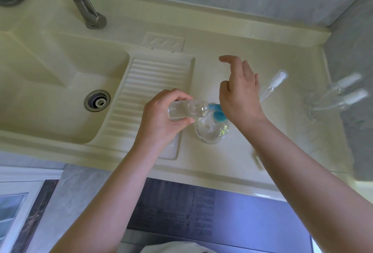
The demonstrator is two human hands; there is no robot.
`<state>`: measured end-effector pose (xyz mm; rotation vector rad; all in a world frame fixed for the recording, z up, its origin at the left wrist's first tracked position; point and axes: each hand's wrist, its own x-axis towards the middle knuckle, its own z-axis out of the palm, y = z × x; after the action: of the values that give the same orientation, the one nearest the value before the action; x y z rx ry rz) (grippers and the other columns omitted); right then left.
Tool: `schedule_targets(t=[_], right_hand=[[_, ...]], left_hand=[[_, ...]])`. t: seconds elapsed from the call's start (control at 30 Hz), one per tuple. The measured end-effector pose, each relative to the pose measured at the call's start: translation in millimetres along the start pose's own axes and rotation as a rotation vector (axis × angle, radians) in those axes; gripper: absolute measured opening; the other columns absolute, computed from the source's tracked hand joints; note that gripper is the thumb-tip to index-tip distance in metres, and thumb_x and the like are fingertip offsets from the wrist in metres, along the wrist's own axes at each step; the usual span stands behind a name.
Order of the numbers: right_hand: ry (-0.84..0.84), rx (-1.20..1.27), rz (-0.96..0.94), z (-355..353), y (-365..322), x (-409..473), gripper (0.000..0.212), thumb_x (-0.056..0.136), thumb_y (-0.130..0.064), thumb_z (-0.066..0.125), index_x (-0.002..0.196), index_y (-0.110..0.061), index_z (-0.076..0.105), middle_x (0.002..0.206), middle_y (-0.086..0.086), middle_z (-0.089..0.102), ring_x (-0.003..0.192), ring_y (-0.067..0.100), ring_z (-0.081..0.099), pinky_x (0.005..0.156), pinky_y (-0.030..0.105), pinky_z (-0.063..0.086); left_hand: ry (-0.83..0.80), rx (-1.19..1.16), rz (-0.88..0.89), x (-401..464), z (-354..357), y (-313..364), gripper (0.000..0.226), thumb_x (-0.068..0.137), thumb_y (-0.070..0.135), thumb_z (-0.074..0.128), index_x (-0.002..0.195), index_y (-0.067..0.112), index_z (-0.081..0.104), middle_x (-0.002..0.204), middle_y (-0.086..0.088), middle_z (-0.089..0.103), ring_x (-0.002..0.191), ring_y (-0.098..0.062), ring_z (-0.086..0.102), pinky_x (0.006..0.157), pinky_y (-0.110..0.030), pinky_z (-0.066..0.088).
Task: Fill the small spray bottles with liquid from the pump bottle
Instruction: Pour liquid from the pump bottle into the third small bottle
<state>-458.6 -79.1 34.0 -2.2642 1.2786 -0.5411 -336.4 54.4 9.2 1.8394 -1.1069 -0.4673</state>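
Small spray bottle (187, 110), clear and without its cap, lies almost flat in the left hand (161, 119), whose fingers and thumb are curled round its lower end. Its open neck points to 3 o'clock and meets the blue nozzle of the pump bottle (212, 129), which stands on the counter (232, 162) just at 3 o'clock from that hand. The right hand (240, 93) is above the blue pump head (219, 116); the heel of the palm seems to press on it, while the fingers are stretched out and relaxed toward 12 o'clock and grip nothing.

I judge that the filling step is in progress: the palm pumps and the liquid should go into the neck. Some clear liquid seems to be already inside the small bottle, but how much I cannot tell. The next move calls for keeping neck and nozzle together while the pump goes down, and for raising the neck a little, because a bottle held so flat may spill.

Around them: a white-capped sprayer part (272, 85) lies on the counter at 2 o'clock from the pump bottle, and more small bottles or parts (339, 95), blurred, lie at 3 o'clock, well apart. The ribbed drainboard (145, 83) and the sink (60, 83) are at 9 o'clock, the faucet (86, 4) at 11 o'clock. Nothing stands between the hands and the work.
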Motion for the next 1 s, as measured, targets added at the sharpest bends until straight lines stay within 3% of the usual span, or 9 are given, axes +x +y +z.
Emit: schedule_targets(t=[0.07, 0.3, 0.47, 0.63, 0.83, 1.0], right_hand=[[-0.020, -0.037, 0.004, 3.6, 0.5, -0.7, 0.065, 0.082, 0.005, 0.034, 0.140, -0.023, 0.042, 0.141, 0.002, 0.046, 0.147, 0.032, 0.022, 0.120, 0.056, 0.010], [0.029, -0.076, 0.010, 7.3, 6.9, -0.7, 0.061, 0.081, 0.000, 0.037, 0.137, -0.021, 0.045, 0.138, 0.002, 0.049, 0.144, 0.032, 0.029, 0.118, 0.056, 0.015], [0.021, -0.078, -0.007, 0.8, -0.4, -0.7, 0.064, 0.082, 0.001, 0.037, 0.141, -0.024, 0.041, 0.143, 0.001, 0.046, 0.148, 0.030, 0.022, 0.121, 0.054, 0.010], [-0.029, -0.088, 0.040, 9.9, 3.6, -4.1, 0.058, 0.087, -0.001, 0.035, 0.139, -0.025, 0.044, 0.141, 0.000, 0.048, 0.145, 0.031, 0.027, 0.120, 0.054, 0.012], [0.061, -0.057, 0.019, -0.3, -1.8, -1.9, 0.046, 0.096, -0.008, 0.037, 0.137, -0.025, 0.045, 0.141, -0.001, 0.049, 0.148, 0.029, 0.024, 0.120, 0.054, 0.011], [-0.034, -0.100, 0.045, 7.9, -1.4, -2.5, 0.043, 0.099, -0.011, 0.033, 0.136, -0.027, 0.045, 0.142, -0.002, 0.048, 0.146, 0.030, 0.025, 0.121, 0.054, 0.011]], left_hand=[[0.000, 0.007, 0.002, -0.1, 0.7, -0.4, 0.043, 0.062, 0.012, 0.090, 0.098, 0.023, 0.070, 0.100, 0.012, 0.068, 0.099, -0.005, 0.061, 0.088, -0.013, 0.042], [0.001, 0.015, -0.009, -0.5, 2.4, -0.8, 0.043, 0.062, 0.013, 0.090, 0.098, 0.024, 0.069, 0.099, 0.012, 0.068, 0.099, -0.007, 0.061, 0.089, -0.019, 0.046], [0.001, -0.009, -0.017, -2.2, 1.7, -0.9, 0.042, 0.063, 0.013, 0.090, 0.097, 0.025, 0.069, 0.098, 0.012, 0.068, 0.098, -0.009, 0.062, 0.087, -0.025, 0.048], [0.002, 0.000, -0.025, -2.3, 4.7, -3.3, 0.041, 0.063, 0.012, 0.089, 0.096, 0.025, 0.069, 0.098, 0.012, 0.068, 0.099, -0.008, 0.062, 0.087, -0.023, 0.047], [0.008, -0.009, -0.006, -1.9, 2.2, 0.8, 0.040, 0.063, 0.012, 0.090, 0.095, 0.025, 0.069, 0.097, 0.013, 0.068, 0.098, -0.006, 0.061, 0.087, -0.020, 0.046], [0.011, -0.002, -0.012, -4.5, 4.2, -2.8, 0.040, 0.063, 0.014, 0.090, 0.095, 0.024, 0.069, 0.097, 0.013, 0.068, 0.096, -0.008, 0.062, 0.085, -0.023, 0.048]])
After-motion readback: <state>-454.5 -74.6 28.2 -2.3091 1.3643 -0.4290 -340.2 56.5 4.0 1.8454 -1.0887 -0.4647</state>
